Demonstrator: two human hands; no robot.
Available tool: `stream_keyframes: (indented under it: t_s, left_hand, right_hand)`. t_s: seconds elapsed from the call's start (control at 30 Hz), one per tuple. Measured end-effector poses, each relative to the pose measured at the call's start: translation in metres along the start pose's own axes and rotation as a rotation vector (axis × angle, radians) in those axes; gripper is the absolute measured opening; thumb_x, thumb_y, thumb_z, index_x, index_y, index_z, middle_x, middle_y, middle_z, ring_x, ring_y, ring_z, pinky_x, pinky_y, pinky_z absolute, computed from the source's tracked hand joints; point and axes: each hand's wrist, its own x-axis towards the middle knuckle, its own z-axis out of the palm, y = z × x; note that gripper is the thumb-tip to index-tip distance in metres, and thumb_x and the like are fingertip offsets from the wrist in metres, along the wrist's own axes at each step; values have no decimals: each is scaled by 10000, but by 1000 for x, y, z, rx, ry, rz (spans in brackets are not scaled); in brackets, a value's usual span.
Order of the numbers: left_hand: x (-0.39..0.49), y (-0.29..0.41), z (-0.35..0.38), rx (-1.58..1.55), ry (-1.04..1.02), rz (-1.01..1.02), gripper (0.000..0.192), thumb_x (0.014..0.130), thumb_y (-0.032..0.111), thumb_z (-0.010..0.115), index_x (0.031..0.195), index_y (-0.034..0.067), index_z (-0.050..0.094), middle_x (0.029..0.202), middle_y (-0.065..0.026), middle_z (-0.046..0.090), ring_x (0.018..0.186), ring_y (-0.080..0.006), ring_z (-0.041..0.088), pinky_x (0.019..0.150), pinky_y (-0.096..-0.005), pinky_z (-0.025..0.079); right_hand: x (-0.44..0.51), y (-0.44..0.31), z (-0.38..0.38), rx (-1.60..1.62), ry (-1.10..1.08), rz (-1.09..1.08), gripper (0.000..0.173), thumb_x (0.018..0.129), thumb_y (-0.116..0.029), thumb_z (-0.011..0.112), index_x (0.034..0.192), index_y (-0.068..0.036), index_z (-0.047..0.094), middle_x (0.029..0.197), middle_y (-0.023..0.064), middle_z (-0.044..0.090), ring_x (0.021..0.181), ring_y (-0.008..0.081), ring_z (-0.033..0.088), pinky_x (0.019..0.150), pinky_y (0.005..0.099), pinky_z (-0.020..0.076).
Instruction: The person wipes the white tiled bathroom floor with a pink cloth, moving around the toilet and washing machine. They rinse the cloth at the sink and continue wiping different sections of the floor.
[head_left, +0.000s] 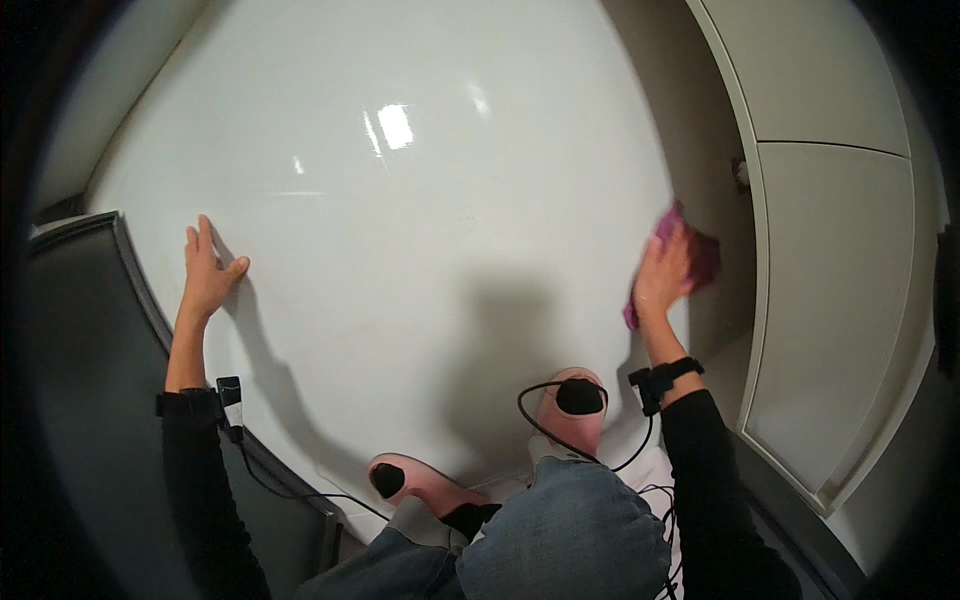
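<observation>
My right hand (664, 274) presses down on a purple cloth (703, 262) at the right edge of the glossy white floor (420, 247). The cloth shows past the fingers and beside the heel of the hand, and part of it hangs over into the shadowed strip under the cabinet. On the other side, my left hand (210, 270) is bare of any object, thumb spread from the fingers. It is over the floor close to a dark grey panel (90, 315); whether it touches the floor I cannot tell.
A white cabinet (832, 262) runs along the right, with a small object (740, 172) by its lower edge. My feet wear pink slippers (571, 420). Black cables (551, 431) loop from the wrist-mounted devices (231, 401) past my knees. A pale wall (112, 97) stands at upper left.
</observation>
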Motion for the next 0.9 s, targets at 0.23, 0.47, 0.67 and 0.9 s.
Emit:
stream_keyframes:
  t_s: [0.23,0.47,0.67,0.9]
  left_hand:
    - [-35,35,-40,-558,-125,-163,641,900,289,630,1405,-12,373,1433,-226,392,1357,-296,350,1108,-382,278]
    - [-83,7,-53,-759,1,-182,451,925,221,594,1290,-27,502,1221,-123,585,1150,-179,532,997,-298,392]
    - [-100,-21,-21,-772,-71,-260,374,928,247,598,1241,46,562,1143,-34,643,1073,-116,565,918,-276,414]
    - [-111,-28,-2,-943,61,-363,338,915,190,609,1183,-14,582,1091,-84,668,1051,-132,597,903,-269,438]
  right_hand:
    - [-45,-201,11,138,-94,-960,573,933,-435,437,1456,-226,330,1528,63,281,1426,292,184,1106,613,80]
    - [-181,-297,0,495,-609,-1810,623,907,-455,479,1456,-198,335,1518,19,307,1438,246,174,1163,523,33]
    - [-75,-205,21,252,-267,-1117,697,844,-459,575,1444,-174,367,1543,111,241,1446,322,117,1138,565,-15]
    - [110,-86,2,-118,62,-31,736,915,-656,263,1507,-226,183,1574,114,102,1447,341,51,1105,624,30]
